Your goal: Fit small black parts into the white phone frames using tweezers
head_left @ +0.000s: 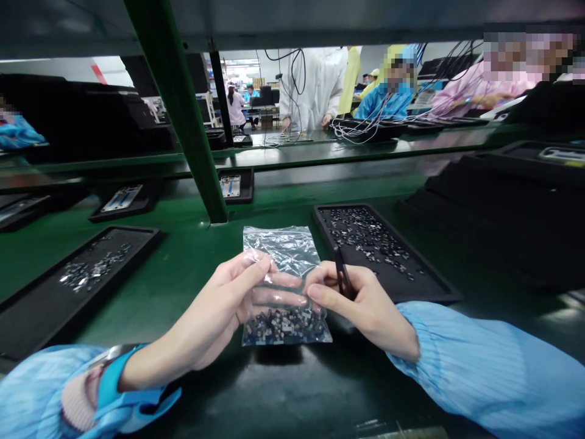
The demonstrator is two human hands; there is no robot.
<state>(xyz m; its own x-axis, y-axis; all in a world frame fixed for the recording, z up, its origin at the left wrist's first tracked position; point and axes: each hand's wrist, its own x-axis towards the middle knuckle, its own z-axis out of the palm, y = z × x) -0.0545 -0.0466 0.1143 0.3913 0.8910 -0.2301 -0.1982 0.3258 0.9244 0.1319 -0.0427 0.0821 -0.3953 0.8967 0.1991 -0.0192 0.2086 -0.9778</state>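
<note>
A clear plastic zip bag point(286, 253) is held up in front of me, with many small dark metallic parts point(286, 326) gathered at its bottom. My left hand point(237, 292) grips it from the left, thumb in front and fingers spread behind the film. At the bag's right edge, my right hand point(351, 299) pinches the plastic between thumb and fingers. Black tweezers point(340, 271) are also tucked in that right hand, their tips pointing up. Just beyond my right hand lies a black tray point(411, 274) scattered with similar small parts.
Another black tray point(31, 311) with small shiny parts lies at left on the green table point(283, 402). Smaller trays stand farther back, beside a slanted green post point(183, 110). A black stack point(498, 213) rises at right. People work across the bench near white cables point(365, 128).
</note>
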